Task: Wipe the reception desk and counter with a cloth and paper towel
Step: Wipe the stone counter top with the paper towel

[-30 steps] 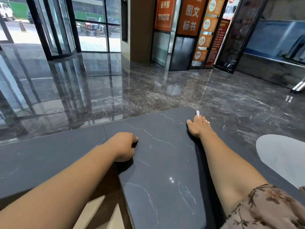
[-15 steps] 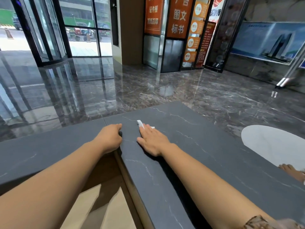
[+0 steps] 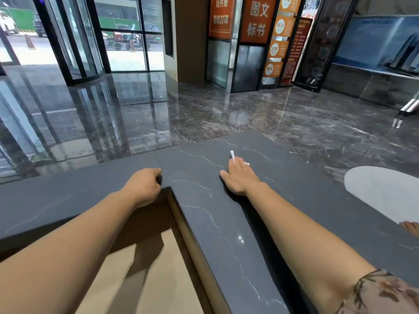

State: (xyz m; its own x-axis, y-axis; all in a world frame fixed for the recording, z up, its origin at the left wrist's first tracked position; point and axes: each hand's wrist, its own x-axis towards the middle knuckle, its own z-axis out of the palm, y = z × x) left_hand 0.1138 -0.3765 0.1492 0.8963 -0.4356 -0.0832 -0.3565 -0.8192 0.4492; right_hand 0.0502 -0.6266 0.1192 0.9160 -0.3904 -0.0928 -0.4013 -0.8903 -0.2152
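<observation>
The dark grey stone counter (image 3: 204,223) with thin white veins runs in an L shape in front of me. My right hand (image 3: 240,177) lies flat on its top with straight fingers, pressing a white paper towel (image 3: 233,155) whose corners stick out beyond the fingertips. My left hand (image 3: 145,184) rests at the counter's inner corner with its fingers curled over the edge. No cloth is in view.
A lower tan desk surface (image 3: 147,279) lies below the counter's inner edge. A pale oval patch (image 3: 383,193) sits at the counter's right, with someone else's fingertips (image 3: 411,227) at the frame edge. Beyond the counter lies glossy marble floor (image 3: 204,105).
My right hand slid the paper towel left toward the left hand, then back right and farther out along the counter. The left hand stayed at the inner corner.
</observation>
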